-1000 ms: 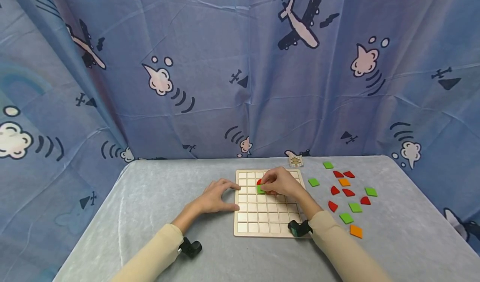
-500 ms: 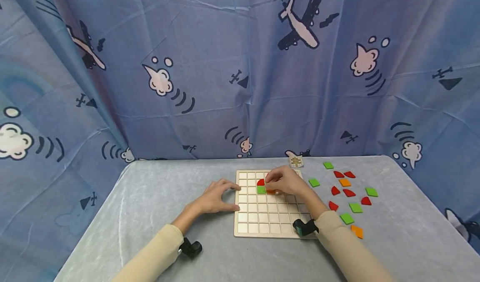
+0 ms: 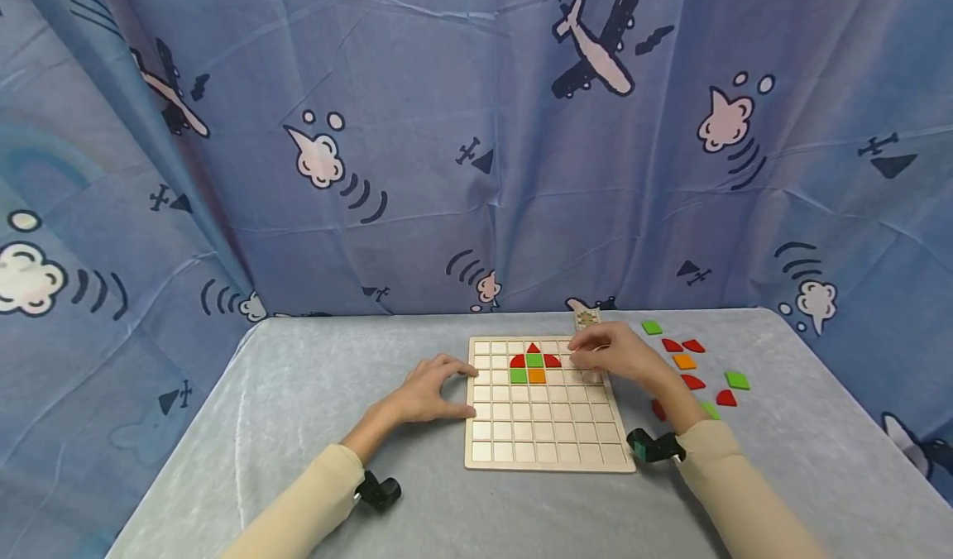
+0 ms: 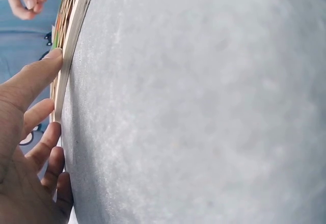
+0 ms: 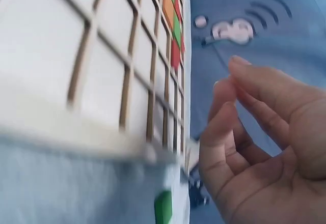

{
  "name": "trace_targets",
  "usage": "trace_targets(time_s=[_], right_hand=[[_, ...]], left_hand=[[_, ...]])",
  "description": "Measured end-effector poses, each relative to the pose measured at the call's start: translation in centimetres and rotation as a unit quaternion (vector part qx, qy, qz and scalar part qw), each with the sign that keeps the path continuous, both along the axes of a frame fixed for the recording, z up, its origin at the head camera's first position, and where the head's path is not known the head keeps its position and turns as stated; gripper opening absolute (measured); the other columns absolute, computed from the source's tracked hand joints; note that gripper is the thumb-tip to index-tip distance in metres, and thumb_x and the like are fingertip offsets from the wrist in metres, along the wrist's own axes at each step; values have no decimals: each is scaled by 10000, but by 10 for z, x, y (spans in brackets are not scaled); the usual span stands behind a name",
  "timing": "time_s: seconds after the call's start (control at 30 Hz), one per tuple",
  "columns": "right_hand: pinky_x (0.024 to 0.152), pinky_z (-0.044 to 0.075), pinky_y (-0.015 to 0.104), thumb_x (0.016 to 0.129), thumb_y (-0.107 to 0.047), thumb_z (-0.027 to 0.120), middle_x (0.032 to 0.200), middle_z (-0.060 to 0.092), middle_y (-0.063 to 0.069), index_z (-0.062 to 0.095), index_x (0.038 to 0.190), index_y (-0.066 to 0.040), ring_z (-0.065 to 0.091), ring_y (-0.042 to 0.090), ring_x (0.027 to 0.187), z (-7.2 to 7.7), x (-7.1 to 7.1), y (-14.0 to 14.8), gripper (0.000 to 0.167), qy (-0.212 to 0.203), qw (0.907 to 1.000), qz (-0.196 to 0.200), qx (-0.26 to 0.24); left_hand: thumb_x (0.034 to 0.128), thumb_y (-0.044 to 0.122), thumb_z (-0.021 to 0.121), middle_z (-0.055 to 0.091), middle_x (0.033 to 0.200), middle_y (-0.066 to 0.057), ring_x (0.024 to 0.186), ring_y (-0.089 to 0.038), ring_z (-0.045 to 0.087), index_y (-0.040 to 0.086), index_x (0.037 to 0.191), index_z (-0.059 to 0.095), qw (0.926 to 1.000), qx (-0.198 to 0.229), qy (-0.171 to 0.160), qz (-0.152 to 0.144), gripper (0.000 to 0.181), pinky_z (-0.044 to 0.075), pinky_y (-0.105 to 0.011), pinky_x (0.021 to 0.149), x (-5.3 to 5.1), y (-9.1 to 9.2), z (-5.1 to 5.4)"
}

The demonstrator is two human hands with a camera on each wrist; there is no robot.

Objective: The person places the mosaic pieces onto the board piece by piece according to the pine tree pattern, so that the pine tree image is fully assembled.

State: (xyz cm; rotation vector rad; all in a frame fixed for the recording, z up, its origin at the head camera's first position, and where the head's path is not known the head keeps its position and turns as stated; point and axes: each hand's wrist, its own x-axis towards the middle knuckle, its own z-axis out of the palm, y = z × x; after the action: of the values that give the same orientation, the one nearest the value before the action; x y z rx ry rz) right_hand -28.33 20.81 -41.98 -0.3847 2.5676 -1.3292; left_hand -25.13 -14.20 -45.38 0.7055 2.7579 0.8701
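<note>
Touching left edge of grid board (image 3: 533, 431), left hand (image 3: 430, 389) spread wide; right hand (image 3: 616, 352) loosely curled near far right corner, no piece showing. Six coloured pieces (image 3: 534, 360) set in far cells, most cells bare; loose pieces (image 3: 737, 379) unplaced on tabletop (image 3: 320, 385), right.

Smooth Wood, Creased Cloth

The grid board (image 3: 533, 453) looks like smooth, matt wood; the orange tile (image 3: 537, 375) looks smooth, its material unclear. The table cover (image 3: 335, 352) is mottled matt cloth, the curtain (image 3: 417, 79) creased fabric with a faint sheen.
</note>
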Motion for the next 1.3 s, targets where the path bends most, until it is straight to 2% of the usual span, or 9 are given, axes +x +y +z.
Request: trace_targets(time_s=[0.2, 0.4, 0.5, 0.67, 0.9, 1.1, 1.3], right_hand=[[734, 531, 353, 915, -249, 710, 1023, 691, 153, 653, 1208, -6, 622, 233, 866, 1, -3, 28, 386, -187, 9996, -126, 180], [738, 529, 348, 904, -283, 722, 1070, 693, 156, 659, 1215, -33, 636, 216, 878, -5, -7, 51, 405, -121, 9991, -171, 380], [706, 511, 317, 885, -298, 743, 1042, 690, 126, 671, 1205, -51, 622, 187, 841, -10, -10, 61, 410, -163, 9983, -282, 485], [650, 466, 281, 868, -290, 761, 957, 698, 122, 668, 1206, -28, 589, 170, 789, -15, -11, 73, 437, -133, 9985, -112, 511], [602, 452, 269, 856, -274, 774, 905, 696, 119, 680, 1175, -32, 574, 154, 710, -17, -13, 82, 411, 58, 9976, 29, 696], [527, 378, 255, 825, -298, 800, 809, 605, 58, 704, 1140, -64, 446, 94, 580, -24, -17, 87, 404, 252, 9961, -16, 845], [509, 342, 256, 827, -270, 799, 752, 545, 44, 704, 1146, -47, 381, 68, 531, -24, -19, 89, 401, 274, 9966, 161, 758]], left_hand=[[795, 452, 801, 542, 1378, -4, 1256, -281, 460, 275, 1314, 603, 10000, -18, -15, -4, 583, 368, -532, 1060, 0, 0, 1], [810, 445, 789, 541, 1382, -2, 1251, -276, 461, 276, 1315, 603, 10000, -12, -25, -9, 565, 365, -532, 1059, 0, 1, 1], [811, 447, 787, 540, 1386, -3, 1248, -272, 462, 280, 1320, 599, 10000, -32, -8, -10, 567, 367, -527, 1056, 0, 1, 1], [810, 445, 788, 541, 1384, -5, 1248, -278, 464, 279, 1321, 598, 10000, -50, -3, -25, 570, 366, -530, 1055, -1, 1, 2], [811, 449, 786, 542, 1379, -3, 1249, -277, 464, 283, 1316, 600, 10000, -64, -12, -15, 563, 368, -530, 1055, -1, 1, 2], [812, 455, 783, 538, 1387, -5, 1254, -278, 460, 282, 1319, 599, 10000, -75, -19, -26, 566, 365, -534, 1058, -2, 1, 1], [811, 453, 786, 540, 1382, -7, 1251, -281, 462, 277, 1318, 601, 10000, -59, -31, -28, 568, 366, -534, 1055, -1, 1, 1]])
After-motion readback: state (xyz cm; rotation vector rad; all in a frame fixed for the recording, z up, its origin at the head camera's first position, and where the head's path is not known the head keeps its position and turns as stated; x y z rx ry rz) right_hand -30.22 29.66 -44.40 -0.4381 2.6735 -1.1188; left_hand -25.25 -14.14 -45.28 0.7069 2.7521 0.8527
